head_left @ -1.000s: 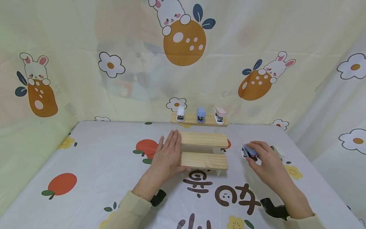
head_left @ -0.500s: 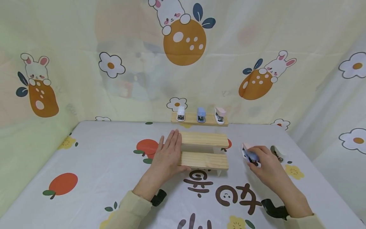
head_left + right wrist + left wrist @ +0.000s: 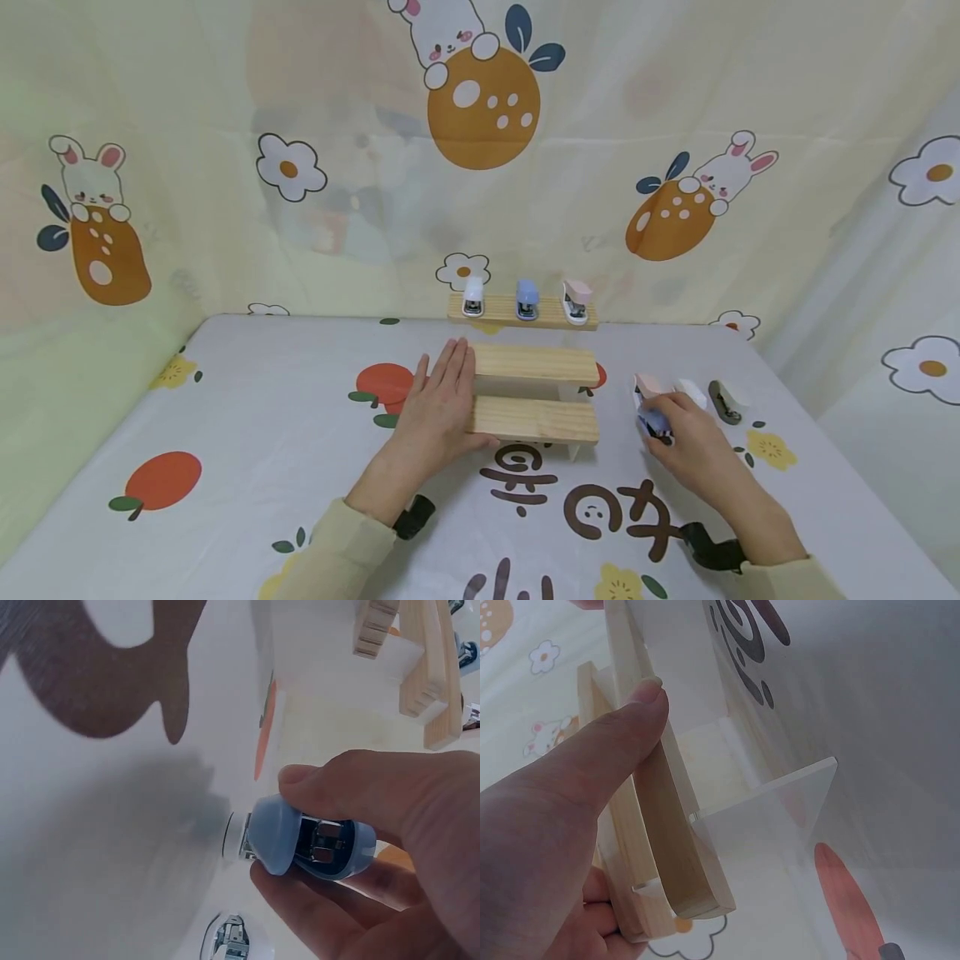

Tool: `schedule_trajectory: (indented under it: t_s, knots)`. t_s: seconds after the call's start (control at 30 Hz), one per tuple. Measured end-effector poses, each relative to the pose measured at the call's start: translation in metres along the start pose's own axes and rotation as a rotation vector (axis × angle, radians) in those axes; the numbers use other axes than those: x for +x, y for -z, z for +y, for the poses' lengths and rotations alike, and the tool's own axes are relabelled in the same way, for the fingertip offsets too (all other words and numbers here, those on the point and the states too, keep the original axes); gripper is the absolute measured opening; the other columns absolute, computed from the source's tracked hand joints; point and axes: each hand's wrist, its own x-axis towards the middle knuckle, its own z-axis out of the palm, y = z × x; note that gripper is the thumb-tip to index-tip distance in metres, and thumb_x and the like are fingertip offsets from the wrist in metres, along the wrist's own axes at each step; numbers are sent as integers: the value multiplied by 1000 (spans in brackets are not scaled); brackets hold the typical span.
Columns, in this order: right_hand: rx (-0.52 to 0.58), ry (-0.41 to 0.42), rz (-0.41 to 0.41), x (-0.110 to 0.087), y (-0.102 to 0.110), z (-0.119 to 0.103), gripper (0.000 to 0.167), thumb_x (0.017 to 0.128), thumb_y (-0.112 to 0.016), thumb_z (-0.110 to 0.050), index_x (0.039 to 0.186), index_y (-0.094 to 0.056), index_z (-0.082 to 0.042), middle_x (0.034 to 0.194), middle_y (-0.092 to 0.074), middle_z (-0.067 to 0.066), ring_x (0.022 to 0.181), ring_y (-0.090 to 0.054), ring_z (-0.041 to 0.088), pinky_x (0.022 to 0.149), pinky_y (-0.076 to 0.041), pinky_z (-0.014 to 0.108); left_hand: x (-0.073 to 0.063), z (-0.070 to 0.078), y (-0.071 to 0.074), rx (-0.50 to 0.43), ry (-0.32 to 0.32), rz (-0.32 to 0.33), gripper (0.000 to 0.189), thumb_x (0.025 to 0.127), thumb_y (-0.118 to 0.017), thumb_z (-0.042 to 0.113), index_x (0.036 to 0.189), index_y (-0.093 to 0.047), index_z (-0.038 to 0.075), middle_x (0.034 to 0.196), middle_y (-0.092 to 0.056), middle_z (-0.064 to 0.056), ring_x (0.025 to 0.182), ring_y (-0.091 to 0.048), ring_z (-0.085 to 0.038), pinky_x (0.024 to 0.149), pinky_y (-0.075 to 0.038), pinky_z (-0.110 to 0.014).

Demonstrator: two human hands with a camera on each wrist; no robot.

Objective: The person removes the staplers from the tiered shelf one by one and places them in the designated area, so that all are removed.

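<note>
My left hand (image 3: pixel 438 408) lies against the left end of a stepped wooden rack, fingers straight and pointing away. In the left wrist view, its thumb (image 3: pixel 641 712) rests on the edge of the front plank (image 3: pixel 679 832). At the right, my right hand (image 3: pixel 697 454) pinches a small light-blue stapler (image 3: pixel 657 425) between thumb and fingers, close over the table. Its dark open side (image 3: pixel 324 844) shows in the right wrist view. Just behind it are a pink stapler (image 3: pixel 649 384) and a white stapler (image 3: pixel 691 392), both partly hidden by the hand.
A grey-green stapler (image 3: pixel 726 402) lies farther right. On the back plank (image 3: pixel 497 321) stand a white stapler (image 3: pixel 473 297), a blue stapler (image 3: pixel 527 300) and a pink stapler (image 3: pixel 577 302). The middle plank (image 3: pixel 536 365) and front plank are bare. A printed curtain (image 3: pixel 360 233) hangs behind the table.
My right hand has moved a little toward me with the blue stapler, uncovering the pink, white and grey-green staplers. My left hand keeps its place on the rack.
</note>
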Motion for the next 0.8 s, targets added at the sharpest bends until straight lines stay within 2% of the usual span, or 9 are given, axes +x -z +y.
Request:
schedule_trajectory:
  t_s: [0.23,0.47,0.8]
  knots:
    - [-9,-32,-48,0,-2,2,47,81,-77,-3,125,-59,3,131,-49,32,116,-52,50,96,-46,65,0,0,0,2,-8,5,128,65,-84,63,155,-21,-3,164,-22,-17,154,-18,-30,124,-18,-53]
    - [-14,-37,-63,-1,-1,3,36,80,-78,-2,113,-64,1,126,-52,33,107,-56,46,92,-51,61,0,0,1,7,-8,3,127,66,-83,63,155,-21,-3,164,-22,-16,154,-18,-29,124,-18,-53]
    - [-18,-51,-87,-2,1,2,35,82,-76,-3,114,-64,1,127,-51,33,109,-55,46,92,-52,60,-1,0,0,8,-11,7,127,66,-84,62,155,-22,-3,164,-22,-16,154,-18,-29,124,-19,-53]
